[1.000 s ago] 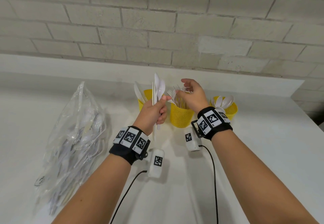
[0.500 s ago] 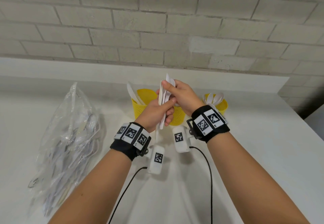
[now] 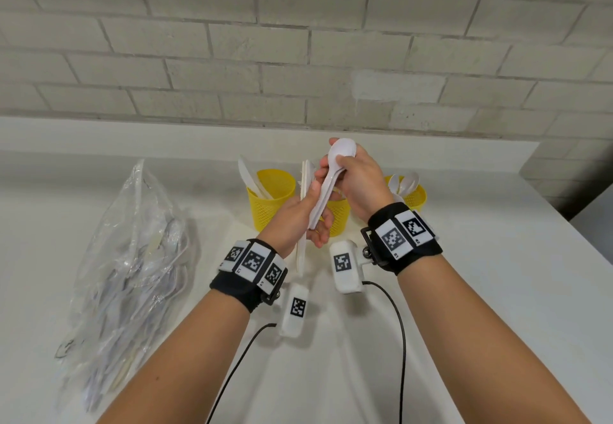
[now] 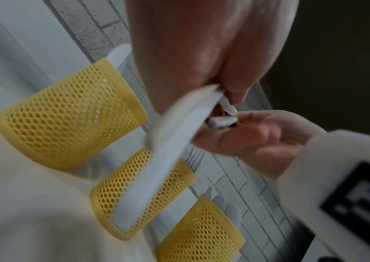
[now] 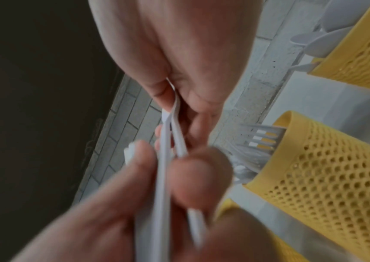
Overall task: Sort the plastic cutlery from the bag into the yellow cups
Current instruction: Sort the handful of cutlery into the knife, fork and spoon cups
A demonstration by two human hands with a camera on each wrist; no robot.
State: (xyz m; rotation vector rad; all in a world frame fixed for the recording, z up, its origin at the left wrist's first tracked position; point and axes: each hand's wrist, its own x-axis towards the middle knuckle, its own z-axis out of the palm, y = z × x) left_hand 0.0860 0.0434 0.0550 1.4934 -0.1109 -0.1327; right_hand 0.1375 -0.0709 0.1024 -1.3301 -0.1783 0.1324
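Head view: right hand (image 3: 360, 179) pinches the spoons (image 3: 331, 176) by their bowls; left hand (image 3: 300, 214) grips the knives (image 3: 303, 191). Best draw the spoons straight out.

Left wrist view: three mesh cups (image 4: 67, 117).

Right wrist view: forks (image 5: 262, 138) fill the middle cup (image 5: 327, 168); spoons beyond.

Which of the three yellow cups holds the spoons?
The rightmost yellow cup, behind the right hand: rounded spoon bowls rise from it. The others hold knives and forks.
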